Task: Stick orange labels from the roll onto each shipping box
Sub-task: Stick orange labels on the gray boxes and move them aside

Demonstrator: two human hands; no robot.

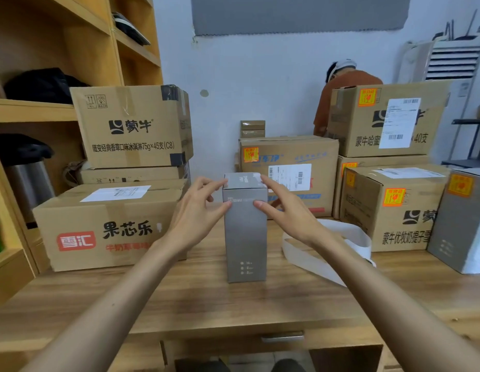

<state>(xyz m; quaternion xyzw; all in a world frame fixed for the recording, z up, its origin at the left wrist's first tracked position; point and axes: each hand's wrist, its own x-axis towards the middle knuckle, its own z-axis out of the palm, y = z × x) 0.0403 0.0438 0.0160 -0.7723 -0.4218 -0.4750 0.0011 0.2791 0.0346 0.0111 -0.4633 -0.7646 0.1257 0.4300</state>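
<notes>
A tall grey box (245, 237) stands upright mid-frame on the wooden desk (206, 304). The left hand (196, 213) and right hand (285, 210) each pinch its top, thumbs on its front. A white label strip (327, 255) lies to its right.

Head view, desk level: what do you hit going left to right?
Left to right: red-logo carton → left hand → tall grey box → right hand → white paper strip → orange-labelled carton → edge grey box.

Small packing or stockroom office, stacked cardboard shipping cartons (131, 124) with courier waybills (398, 123), wooden desk (179, 299), wooden shelving (72, 49)
</notes>
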